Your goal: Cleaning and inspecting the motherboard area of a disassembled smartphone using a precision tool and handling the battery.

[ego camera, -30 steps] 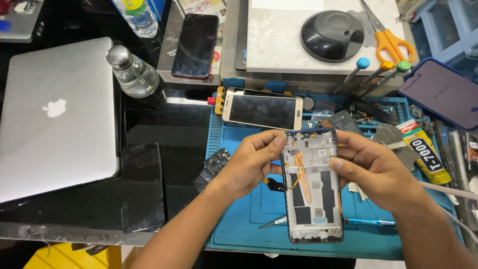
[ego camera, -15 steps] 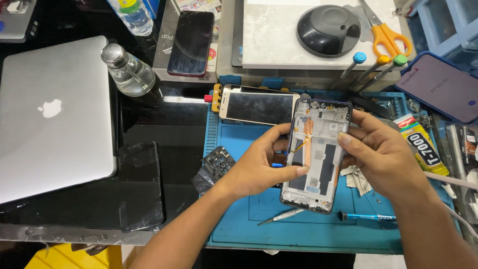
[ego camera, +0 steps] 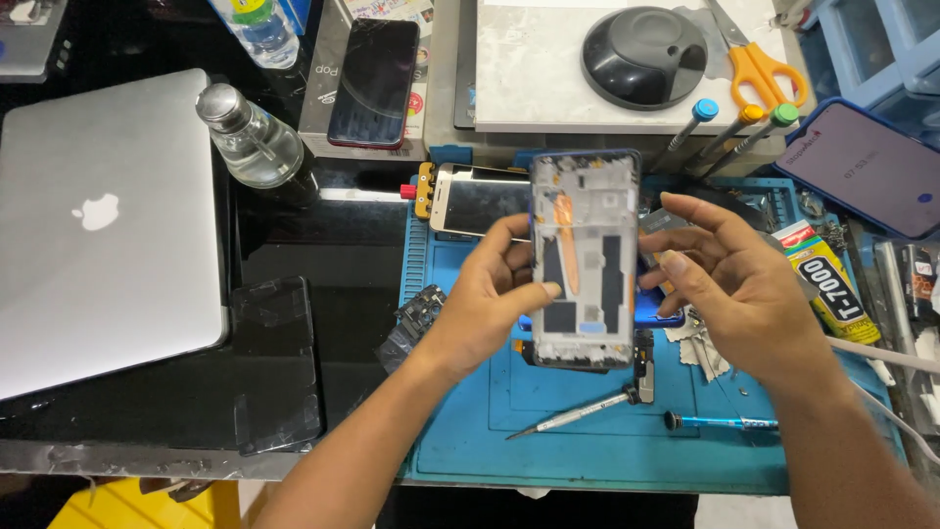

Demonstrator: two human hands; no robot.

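I have the phone frame (ego camera: 584, 260) upright above the blue work mat (ego camera: 460, 431), its open inner side facing me, with an orange flex strip running down its middle. My left hand (ego camera: 487, 309) grasps it by its left edge, thumb on the inner face and fingers (ego camera: 511, 233) wrapped behind. My right hand (ego camera: 746, 289) hangs just beside the frame's right edge with its fingers spread and released, holding nothing; whether a fingertip touches the frame I cannot tell. Behind the frame a phone with a gold rim (ego camera: 480, 201) lies at the mat's top edge. On the mat below, a screwdriver (ego camera: 573, 413) rests. A silver laptop (ego camera: 103, 230) sits closed at the worktop's left, a glass bottle (ego camera: 250, 142) beside it.
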